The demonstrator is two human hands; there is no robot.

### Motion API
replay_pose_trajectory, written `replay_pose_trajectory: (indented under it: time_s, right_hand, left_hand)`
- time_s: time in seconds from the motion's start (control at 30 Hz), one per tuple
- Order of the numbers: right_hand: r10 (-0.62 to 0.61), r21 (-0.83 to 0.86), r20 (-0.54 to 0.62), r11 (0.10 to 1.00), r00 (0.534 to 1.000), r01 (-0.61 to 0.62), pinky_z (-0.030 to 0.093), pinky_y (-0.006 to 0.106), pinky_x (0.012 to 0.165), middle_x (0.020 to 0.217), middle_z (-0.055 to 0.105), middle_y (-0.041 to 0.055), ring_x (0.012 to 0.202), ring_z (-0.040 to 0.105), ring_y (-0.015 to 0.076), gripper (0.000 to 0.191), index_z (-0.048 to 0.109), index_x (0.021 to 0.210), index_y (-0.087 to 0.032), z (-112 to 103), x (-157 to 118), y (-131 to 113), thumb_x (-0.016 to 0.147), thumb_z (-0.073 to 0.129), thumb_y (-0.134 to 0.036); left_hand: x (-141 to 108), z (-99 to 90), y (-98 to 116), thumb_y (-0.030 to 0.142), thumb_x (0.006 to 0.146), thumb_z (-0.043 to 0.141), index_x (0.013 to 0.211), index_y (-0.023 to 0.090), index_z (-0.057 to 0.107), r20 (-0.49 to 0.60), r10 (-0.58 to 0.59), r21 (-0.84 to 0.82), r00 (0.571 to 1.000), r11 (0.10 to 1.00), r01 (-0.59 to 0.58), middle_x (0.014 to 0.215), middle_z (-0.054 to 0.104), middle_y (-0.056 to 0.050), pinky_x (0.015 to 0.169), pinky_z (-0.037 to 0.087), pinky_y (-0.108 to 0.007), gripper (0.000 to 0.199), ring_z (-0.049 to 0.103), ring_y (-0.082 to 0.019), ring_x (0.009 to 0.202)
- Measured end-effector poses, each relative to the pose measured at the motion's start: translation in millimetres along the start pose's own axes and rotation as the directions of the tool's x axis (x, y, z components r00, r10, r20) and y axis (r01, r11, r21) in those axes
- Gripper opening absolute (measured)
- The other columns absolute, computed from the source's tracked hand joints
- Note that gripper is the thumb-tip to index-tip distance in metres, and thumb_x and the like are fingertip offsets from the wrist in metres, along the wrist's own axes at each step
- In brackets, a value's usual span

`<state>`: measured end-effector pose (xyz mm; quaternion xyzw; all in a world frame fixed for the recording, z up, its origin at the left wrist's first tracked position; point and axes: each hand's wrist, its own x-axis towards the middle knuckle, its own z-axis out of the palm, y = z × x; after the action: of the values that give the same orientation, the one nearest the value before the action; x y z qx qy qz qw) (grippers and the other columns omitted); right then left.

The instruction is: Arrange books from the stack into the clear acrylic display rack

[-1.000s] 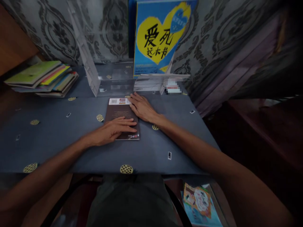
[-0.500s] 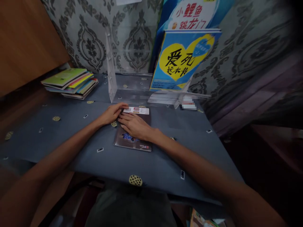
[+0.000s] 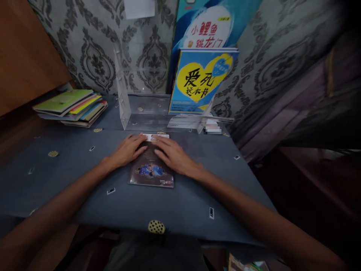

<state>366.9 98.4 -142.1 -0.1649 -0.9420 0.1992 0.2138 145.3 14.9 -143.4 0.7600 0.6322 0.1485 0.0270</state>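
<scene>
A dark book (image 3: 150, 169) with a blue picture lies flat on the blue-grey tablecloth (image 3: 126, 210), its white strip (image 3: 150, 137) at the far end. My left hand (image 3: 129, 149) rests at the book's upper left, fingers reaching onto the strip and thumb out over the cover. At the upper right, my right hand (image 3: 173, 155) lies with its fingers apart, the tips on the strip and the cover. Neither hand grips anything.
Behind the book stands a clear acrylic rack (image 3: 122, 101) holding a blue book with a yellow heart (image 3: 194, 82) and a larger blue book (image 3: 210, 26). Stacked books (image 3: 70, 107) sit at the back left. A small white item (image 3: 213, 126) is beside the rack.
My right hand has moved right off the book's middle, uncovering the blue picture. The hands are now on either side of the cover. The whole view has shifted slightly.
</scene>
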Motion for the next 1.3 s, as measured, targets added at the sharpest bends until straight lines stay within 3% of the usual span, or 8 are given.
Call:
replay_pose_trajectory:
  time_s: [0.07, 0.13, 0.3, 0.43, 0.53, 0.67, 0.8, 1.3]
  right_hand:
    - [0.19, -0.009, -0.046, 0.982, 0.981, -0.191, 0.038, 0.051, 0.116, 0.145, 0.058, 0.0182, 0.138, 0.051, 0.0291, 0.041, 0.057, 0.139, -0.012, -7.4, 5.2, 26.0, 0.101, 0.045, -0.024]
    - [0.26, 0.037, -0.023, 0.965, 0.965, -0.259, 0.04, 0.05, 0.115, 0.14, 0.061, 0.0182, 0.134, 0.054, 0.0288, 0.039, 0.059, 0.136, -0.011, -11.7, 8.8, 44.3, 0.1, 0.047, -0.022]
    - [0.252, 0.205, -0.124, 0.953, 0.96, -0.223, 0.045, 0.044, 0.107, 0.126, 0.071, 0.0118, 0.121, 0.063, 0.0243, 0.03, 0.067, 0.121, -0.017, -13.5, 6.1, 49.5, 0.101, 0.046, -0.025]
    - [0.293, 0.431, -0.061, 0.87, 0.954, -0.24, 0.052, 0.031, 0.083, 0.095, 0.077, 0.0077, 0.087, 0.071, 0.0179, 0.031, 0.067, 0.115, -0.015, -14.1, -4.6, 38.9, 0.104, 0.041, -0.026]
    - [0.271, 0.463, -0.074, 0.862, 0.96, -0.208, 0.05, 0.027, 0.077, 0.087, 0.076, 0.0053, 0.08, 0.069, 0.0155, 0.029, 0.068, 0.111, -0.015, -13.1, -10.4, 34.5, 0.104, 0.042, -0.026]
    - [0.284, 0.44, -0.088, 0.871, 0.955, -0.219, 0.047, 0.028, 0.078, 0.089, 0.076, 0.0057, 0.082, 0.069, 0.0165, 0.028, 0.069, 0.112, -0.015, -11.7, -13.6, 32.5, 0.103, 0.044, -0.026]
    - [0.31, 0.451, -0.084, 0.859, 0.947, -0.241, 0.047, 0.028, 0.079, 0.09, 0.076, 0.0055, 0.085, 0.07, 0.0174, 0.03, 0.071, 0.112, -0.015, -12.8, -14.8, 31.4, 0.104, 0.043, -0.026]
    - [0.319, 0.447, -0.077, 0.858, 0.945, -0.253, 0.047, 0.029, 0.082, 0.092, 0.076, 0.0054, 0.088, 0.07, 0.0178, 0.032, 0.07, 0.11, -0.016, -13.5, -16.0, 29.0, 0.104, 0.041, -0.029]
  left_hand:
    - [3.8, -3.1, 13.9, 0.036, 0.102, 0.041, 0.129, 0.017, 0.056, 0.028, -0.031, 0.093, 0.999, 0.995, 0.028, 0.142, 0.06, -0.015, 0.118, 0.034, -0.051, 0.036, 0.05, -0.027, 0.139]
    - [9.4, -7.3, 28.8, 0.037, 0.102, 0.043, 0.123, 0.015, 0.058, 0.059, -0.078, 0.196, 0.995, 0.979, 0.065, 0.137, 0.063, -0.017, 0.115, 0.038, -0.051, 0.033, 0.058, -0.029, 0.13]
    - [22.8, -23.1, 52.8, 0.044, 0.103, 0.044, 0.119, 0.013, 0.057, 0.139, -0.121, 0.357, 0.983, 0.932, 0.064, 0.129, 0.067, -0.019, 0.106, 0.045, -0.048, 0.037, 0.065, -0.03, 0.118]
    - [30.6, -37.7, 61.6, 0.051, 0.103, 0.04, 0.119, 0.013, 0.056, 0.265, -0.171, 0.374, 0.949, 0.925, 0.063, 0.122, 0.069, -0.017, 0.094, 0.051, -0.043, 0.044, 0.068, -0.03, 0.11]
    - [33.3, -38.9, 73.5, 0.057, 0.1, 0.044, 0.122, 0.011, 0.056, 0.302, -0.193, 0.399, 0.933, 0.915, 0.06, 0.127, 0.066, -0.018, 0.09, 0.053, -0.041, 0.052, 0.065, -0.032, 0.113]
    - [29.7, -29.5, 91.4, 0.052, 0.098, 0.053, 0.125, 0.012, 0.055, 0.292, -0.154, 0.439, 0.944, 0.898, 0.01, 0.133, 0.061, -0.018, 0.088, 0.054, -0.041, 0.049, 0.058, -0.033, 0.122]
    - [23.5, -22.6, 99.9, 0.04, 0.1, 0.05, 0.117, 0.014, 0.06, 0.225, -0.151, 0.487, 0.963, 0.873, 0.023, 0.123, 0.063, -0.015, 0.079, 0.057, -0.037, 0.033, 0.059, -0.031, 0.116]
    - [19.7, -15.9, 98.6, 0.031, 0.103, 0.039, 0.111, 0.015, 0.067, 0.167, -0.162, 0.498, 0.973, 0.865, 0.058, 0.122, 0.071, -0.015, 0.075, 0.059, -0.036, 0.034, 0.07, -0.029, 0.106]
